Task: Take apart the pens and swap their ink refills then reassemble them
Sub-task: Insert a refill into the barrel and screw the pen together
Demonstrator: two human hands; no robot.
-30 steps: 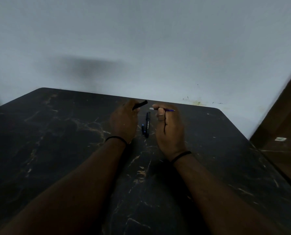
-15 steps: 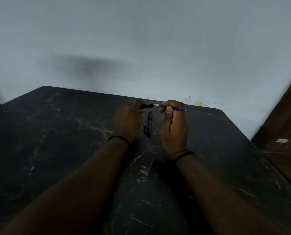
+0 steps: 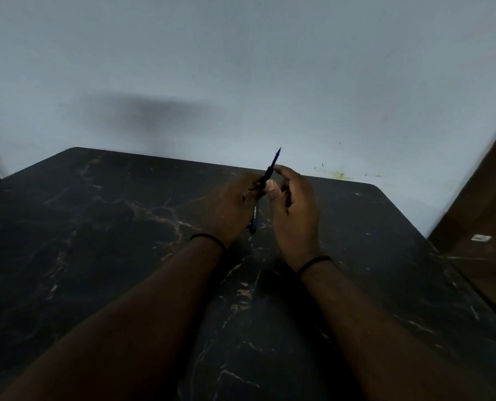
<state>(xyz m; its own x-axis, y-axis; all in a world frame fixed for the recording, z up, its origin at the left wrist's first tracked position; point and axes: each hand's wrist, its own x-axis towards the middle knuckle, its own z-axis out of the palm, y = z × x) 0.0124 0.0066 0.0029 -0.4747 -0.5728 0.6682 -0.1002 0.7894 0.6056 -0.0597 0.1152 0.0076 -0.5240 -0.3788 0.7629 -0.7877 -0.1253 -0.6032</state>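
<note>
My left hand (image 3: 232,206) holds a black pen barrel (image 3: 265,178) tilted up and to the right, above the table's far side. A thin blue refill (image 3: 276,157) sticks out of the barrel's upper end, pointing at the wall. The thumb and forefinger of my right hand (image 3: 293,209) pinch the spot where the refill leaves the barrel. A second dark pen (image 3: 254,219) with a blue end lies on the table between my wrists, partly hidden by my left hand.
The black marble-patterned table (image 3: 125,227) stands against a pale wall (image 3: 241,68). Its far right corner is rounded, and a brown wooden surface (image 3: 487,198) with a small white label sits beyond the right edge.
The refill lay level in my right hand, apart from the barrel and then at its tip. Now it sits in the barrel, and both are tilted steeply upward.
</note>
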